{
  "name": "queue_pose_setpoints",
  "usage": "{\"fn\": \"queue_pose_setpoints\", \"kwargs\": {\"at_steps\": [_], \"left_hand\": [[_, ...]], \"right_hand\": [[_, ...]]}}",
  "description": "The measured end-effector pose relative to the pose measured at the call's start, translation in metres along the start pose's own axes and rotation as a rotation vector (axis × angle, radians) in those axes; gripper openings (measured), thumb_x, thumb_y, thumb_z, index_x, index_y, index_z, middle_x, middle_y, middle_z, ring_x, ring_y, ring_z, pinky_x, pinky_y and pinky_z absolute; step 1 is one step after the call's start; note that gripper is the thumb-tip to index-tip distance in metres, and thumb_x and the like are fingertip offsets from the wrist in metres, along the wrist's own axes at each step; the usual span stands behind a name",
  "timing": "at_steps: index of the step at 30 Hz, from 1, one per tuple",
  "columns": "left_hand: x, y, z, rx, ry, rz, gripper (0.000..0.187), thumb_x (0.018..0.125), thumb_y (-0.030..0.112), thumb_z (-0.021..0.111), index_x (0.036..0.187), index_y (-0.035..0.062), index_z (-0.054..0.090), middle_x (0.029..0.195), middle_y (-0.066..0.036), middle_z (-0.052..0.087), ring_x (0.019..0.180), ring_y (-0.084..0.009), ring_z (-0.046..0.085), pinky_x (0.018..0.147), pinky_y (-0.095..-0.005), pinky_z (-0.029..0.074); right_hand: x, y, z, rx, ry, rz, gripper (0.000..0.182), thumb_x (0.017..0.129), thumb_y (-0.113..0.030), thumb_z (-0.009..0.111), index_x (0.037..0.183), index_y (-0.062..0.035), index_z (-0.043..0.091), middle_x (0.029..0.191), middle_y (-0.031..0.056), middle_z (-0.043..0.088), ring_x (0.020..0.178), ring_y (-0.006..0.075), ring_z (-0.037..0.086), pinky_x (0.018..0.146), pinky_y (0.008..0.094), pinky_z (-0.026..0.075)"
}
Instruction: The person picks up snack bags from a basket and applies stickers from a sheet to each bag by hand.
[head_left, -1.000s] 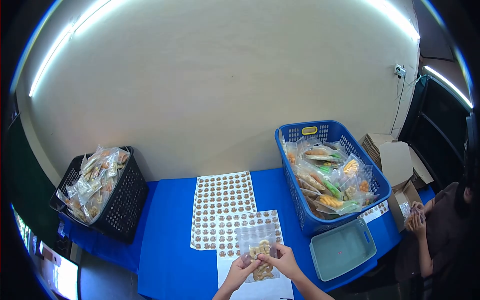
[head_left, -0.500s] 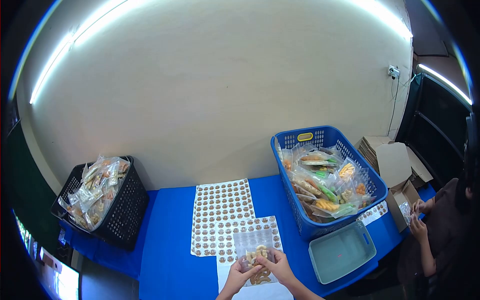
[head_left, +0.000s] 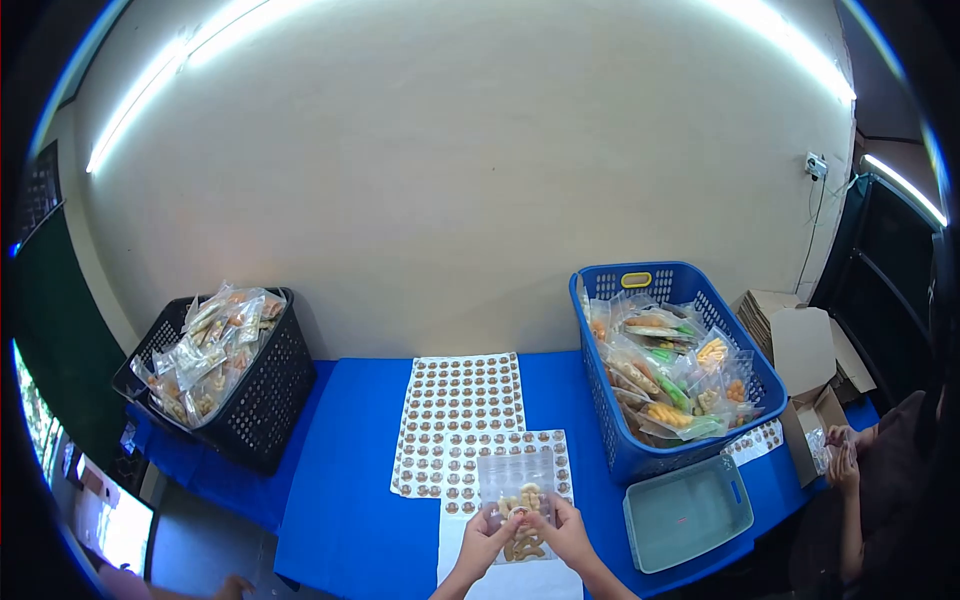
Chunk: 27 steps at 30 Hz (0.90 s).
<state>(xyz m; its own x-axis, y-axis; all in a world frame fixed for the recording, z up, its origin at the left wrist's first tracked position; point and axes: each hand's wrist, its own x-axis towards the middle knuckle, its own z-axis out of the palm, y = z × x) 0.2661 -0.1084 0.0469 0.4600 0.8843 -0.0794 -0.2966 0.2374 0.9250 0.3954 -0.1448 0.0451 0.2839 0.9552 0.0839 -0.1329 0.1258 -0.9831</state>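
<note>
My left hand (head_left: 484, 543) and my right hand (head_left: 566, 535) hold a clear plastic bag (head_left: 517, 478) between them at the bottom centre. Pale and brown curled pieces show inside the bag, and both thumbs press on its front. Beneath and behind it lie sheets of round brown stickers (head_left: 462, 395) on the blue tabletop (head_left: 345, 430).
A black basket (head_left: 262, 400) of filled bags stands left; a blue basket (head_left: 625, 455) of snack bags stands right. Near it are a translucent tray (head_left: 690, 515), cardboard boxes (head_left: 803, 345) and a person's hands (head_left: 845, 450). Another person's hand (head_left: 236, 588) shows bottom left.
The view has shifted, so the table items sit slightly differently. Both my hands still hold the bag. Another person's arm has come into view at the bottom left.
</note>
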Motion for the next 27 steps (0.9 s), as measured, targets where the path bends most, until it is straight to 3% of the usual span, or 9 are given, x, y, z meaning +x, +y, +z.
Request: {"fn": "queue_pose_setpoints", "kwargs": {"at_steps": [4, 5, 11, 14, 16, 17, 19, 21, 27], "left_hand": [[-0.003, 0.006, -0.002, 0.024, 0.026, 0.04, 0.031, 0.081, 0.013, 0.054, 0.103, -0.0057, 0.043, 0.087, -0.01, 0.058, 0.077, -0.0108, 0.056, 0.065, -0.0202, 0.046], [-0.004, 0.004, -0.003, 0.037, 0.01, 0.015, 0.03, 0.081, 0.013, 0.053, 0.104, -0.0043, 0.044, 0.09, -0.01, 0.058, 0.079, -0.0109, 0.056, 0.068, -0.0204, 0.045], [-0.017, 0.001, -0.02, 0.041, -0.076, -0.037, 0.028, 0.083, 0.014, 0.05, 0.107, 0.0008, 0.045, 0.101, -0.007, 0.055, 0.091, -0.0112, 0.052, 0.077, -0.0228, 0.042], [-0.027, 0.002, -0.022, 0.043, -0.057, 0.068, 0.033, 0.083, 0.016, 0.051, 0.11, -0.0028, 0.043, 0.098, -0.008, 0.055, 0.086, -0.0113, 0.054, 0.072, -0.0222, 0.044], [-0.035, 0.006, -0.024, 0.103, 0.072, 0.046, 0.027, 0.08, 0.018, 0.056, 0.101, 0.0017, 0.05, 0.095, -0.004, 0.056, 0.086, -0.0088, 0.052, 0.074, -0.0224, 0.042], [-0.039, 0.006, -0.025, 0.151, 0.13, 0.053, 0.028, 0.078, 0.019, 0.058, 0.1, 0.0018, 0.051, 0.094, -0.004, 0.056, 0.085, -0.0085, 0.052, 0.072, -0.022, 0.042], [-0.046, 0.011, -0.03, 0.229, 0.239, 0.06, 0.028, 0.074, 0.021, 0.063, 0.093, 0.002, 0.054, 0.085, -0.003, 0.057, 0.077, -0.0073, 0.052, 0.067, -0.0205, 0.042], [-0.053, 0.015, -0.039, 0.239, 0.259, 0.071, 0.026, 0.074, 0.021, 0.063, 0.09, 0.0019, 0.055, 0.081, -0.002, 0.058, 0.074, -0.007, 0.052, 0.065, -0.0199, 0.042], [-0.067, 0.012, -0.079, 0.124, 0.335, 0.088, 0.022, 0.078, 0.018, 0.059, 0.09, 0.0001, 0.055, 0.081, -0.002, 0.058, 0.074, -0.0079, 0.053, 0.066, -0.0208, 0.043]], "right_hand": [[-0.014, -0.029, 0.011, -0.339, -0.016, 0.005, 0.032, 0.075, -0.023, 0.062, 0.09, 0.0048, 0.055, 0.076, 0.0042, 0.058, 0.069, 0.0078, 0.053, 0.058, 0.0204, 0.042], [-0.013, -0.021, 0.011, -0.305, -0.017, -0.097, 0.029, 0.076, -0.019, 0.061, 0.09, 0.0056, 0.055, 0.077, 0.0052, 0.058, 0.068, 0.0086, 0.053, 0.057, 0.0209, 0.043], [-0.024, -0.004, 0.019, 0.01, -0.023, 0.084, 0.027, 0.079, -0.017, 0.057, 0.094, 0.0054, 0.053, 0.083, 0.0077, 0.058, 0.073, 0.0112, 0.055, 0.064, 0.0221, 0.044], [-0.028, 0.002, 0.027, 0.097, -0.064, 0.114, 0.029, 0.079, -0.015, 0.056, 0.099, 0.0032, 0.049, 0.087, 0.0075, 0.056, 0.078, 0.0128, 0.054, 0.066, 0.0241, 0.045], [-0.036, 0.006, 0.037, 0.104, -0.055, 0.118, 0.024, 0.079, -0.008, 0.054, 0.1, 0.0008, 0.048, 0.086, 0.0056, 0.053, 0.081, 0.0134, 0.052, 0.068, 0.0268, 0.045], [-0.037, 0.012, 0.039, 0.055, -0.109, 0.014, 0.034, 0.077, -0.006, 0.056, 0.108, 0.0007, 0.044, 0.094, 0.0074, 0.053, 0.085, 0.0149, 0.053, 0.07, 0.0274, 0.046], [-0.041, 0.011, 0.045, 0.057, -0.194, 0.112, 0.031, 0.077, -0.006, 0.056, 0.106, 0.0006, 0.045, 0.091, 0.0069, 0.054, 0.081, 0.014, 0.054, 0.065, 0.0253, 0.047], [-0.043, 0.011, 0.054, 0.032, -0.278, 0.199, 0.026, 0.078, -0.007, 0.055, 0.102, 0.0008, 0.048, 0.085, 0.0058, 0.055, 0.075, 0.0123, 0.054, 0.06, 0.0224, 0.046], [-0.044, 0.014, 0.097, 0.0, -0.319, 0.056, 0.02, 0.078, -0.009, 0.055, 0.096, 0.0001, 0.051, 0.082, 0.0051, 0.056, 0.07, 0.0111, 0.055, 0.059, 0.0212, 0.046]]}}
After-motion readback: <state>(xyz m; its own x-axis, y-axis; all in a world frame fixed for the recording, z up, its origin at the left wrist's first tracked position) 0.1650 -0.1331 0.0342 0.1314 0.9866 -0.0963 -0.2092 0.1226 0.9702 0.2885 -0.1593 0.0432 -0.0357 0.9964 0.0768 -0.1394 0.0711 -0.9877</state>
